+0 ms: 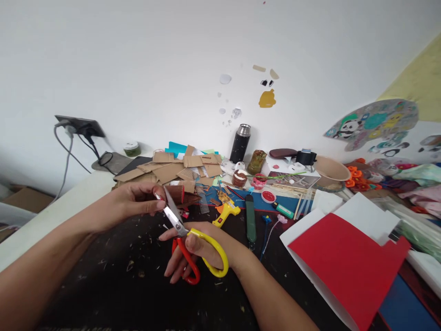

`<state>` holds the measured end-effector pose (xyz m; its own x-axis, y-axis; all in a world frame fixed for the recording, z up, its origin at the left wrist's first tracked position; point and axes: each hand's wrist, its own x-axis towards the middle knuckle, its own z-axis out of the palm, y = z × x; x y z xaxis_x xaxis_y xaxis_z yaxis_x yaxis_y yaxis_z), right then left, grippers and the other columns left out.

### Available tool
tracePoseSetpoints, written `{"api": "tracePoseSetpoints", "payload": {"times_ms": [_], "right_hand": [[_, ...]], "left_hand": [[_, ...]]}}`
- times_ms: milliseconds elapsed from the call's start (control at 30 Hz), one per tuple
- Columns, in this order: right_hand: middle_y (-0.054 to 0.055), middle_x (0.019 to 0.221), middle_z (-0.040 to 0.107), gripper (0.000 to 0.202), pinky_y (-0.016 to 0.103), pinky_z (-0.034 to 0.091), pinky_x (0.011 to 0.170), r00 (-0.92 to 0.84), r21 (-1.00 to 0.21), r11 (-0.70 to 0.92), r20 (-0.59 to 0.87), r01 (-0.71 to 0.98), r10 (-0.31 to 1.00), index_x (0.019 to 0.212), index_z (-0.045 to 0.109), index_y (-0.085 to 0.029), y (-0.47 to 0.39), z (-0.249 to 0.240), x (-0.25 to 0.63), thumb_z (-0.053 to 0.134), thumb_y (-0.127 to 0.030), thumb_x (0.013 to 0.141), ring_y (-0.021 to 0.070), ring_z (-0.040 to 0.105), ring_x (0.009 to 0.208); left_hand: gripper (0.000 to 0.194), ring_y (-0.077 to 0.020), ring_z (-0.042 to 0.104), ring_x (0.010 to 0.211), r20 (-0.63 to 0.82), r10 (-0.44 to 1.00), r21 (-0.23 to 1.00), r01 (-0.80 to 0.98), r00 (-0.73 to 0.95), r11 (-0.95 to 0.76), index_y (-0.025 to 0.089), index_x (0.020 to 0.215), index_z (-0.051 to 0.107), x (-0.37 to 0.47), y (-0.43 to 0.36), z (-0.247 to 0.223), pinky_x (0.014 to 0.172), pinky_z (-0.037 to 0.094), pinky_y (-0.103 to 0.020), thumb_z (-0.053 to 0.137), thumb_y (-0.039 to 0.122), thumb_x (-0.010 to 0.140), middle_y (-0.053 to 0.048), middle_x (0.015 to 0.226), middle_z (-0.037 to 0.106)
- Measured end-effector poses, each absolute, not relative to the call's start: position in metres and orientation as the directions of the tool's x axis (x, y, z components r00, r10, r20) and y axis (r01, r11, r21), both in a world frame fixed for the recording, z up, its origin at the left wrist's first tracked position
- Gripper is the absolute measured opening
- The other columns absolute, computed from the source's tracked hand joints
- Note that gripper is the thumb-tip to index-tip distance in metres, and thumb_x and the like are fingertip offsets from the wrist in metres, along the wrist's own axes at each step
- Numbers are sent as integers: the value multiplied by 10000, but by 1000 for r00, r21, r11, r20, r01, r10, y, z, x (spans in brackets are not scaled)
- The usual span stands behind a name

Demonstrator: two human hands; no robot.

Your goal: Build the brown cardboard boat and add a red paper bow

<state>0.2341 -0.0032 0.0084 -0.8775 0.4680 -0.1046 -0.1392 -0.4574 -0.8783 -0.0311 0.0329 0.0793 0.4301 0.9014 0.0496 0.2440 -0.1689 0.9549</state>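
Observation:
My right hand (206,241) holds a pair of scissors (178,227) with one yellow and one red handle. Its thumb is through the yellow loop and its fingers are at the red one. The metal blades are parted and point up and left. My left hand (138,200) is closed in a pinch right at the blade tips; what lies between its fingertips is too small to make out. Just behind the blades, a dark red cylinder (178,194) lies on the black work surface (113,285), which is dotted with scraps.
Cardboard pieces (172,171) are heaped at the back. A yellow glue gun (228,212) and a green utility knife (251,219) lie ahead of my hands. Red paper (347,262) rests on white sheets at right. A black thermos (240,146) stands by the wall.

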Motion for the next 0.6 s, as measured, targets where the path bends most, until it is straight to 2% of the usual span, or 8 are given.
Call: {"api": "tracePoseSetpoints", "payload": {"times_ms": [100,200,300,467,533,600], "right_hand": [[102,945,788,1047,293,594,645,-879,-876,-463,-112,-133,464,1426,637,-177,-4,6,232,815,-937,728,215,780,710],[94,952,783,1038,286,596,636,-883,-881,-455,-105,-131,457,1442,624,-179,-4,7,230,832,-916,740,205,778,690],[70,909,780,1018,267,596,617,-882,-880,-454,-100,-137,461,1453,616,-191,-5,10,231,843,-895,753,194,776,661],[47,799,757,867,245,598,575,-894,-875,-482,-189,-34,405,1226,724,-144,-10,10,229,861,-863,761,177,757,623],[47,800,760,846,237,591,554,-900,-864,-504,-199,-26,387,1214,728,-144,-12,10,227,888,-836,755,174,755,612],[48,809,770,850,244,593,542,-891,-851,-516,-160,-93,425,1242,717,-150,-12,12,228,885,-833,764,180,761,601]], "left_hand": [[298,-157,604,645,30,908,959,245,417,-144,197,842,834,-36,34,74,602,494,-248,859,480,931,-32,714,710],[312,-148,600,639,32,924,984,151,381,-97,194,803,807,-32,33,68,598,502,-254,901,479,889,-31,729,706],[320,-146,598,640,51,960,998,31,275,-63,194,762,767,-23,36,64,577,499,-248,957,445,822,-35,736,713],[401,-150,607,613,116,992,966,-238,47,-102,203,744,670,-26,49,67,485,430,-213,1006,421,743,-14,691,682],[389,-141,598,603,116,993,973,-202,21,-110,197,763,679,-37,50,69,494,439,-202,999,418,761,-8,671,670],[364,-137,580,581,97,994,994,-59,58,-93,189,776,718,-53,46,71,543,506,-221,965,455,805,1,626,650]]}}
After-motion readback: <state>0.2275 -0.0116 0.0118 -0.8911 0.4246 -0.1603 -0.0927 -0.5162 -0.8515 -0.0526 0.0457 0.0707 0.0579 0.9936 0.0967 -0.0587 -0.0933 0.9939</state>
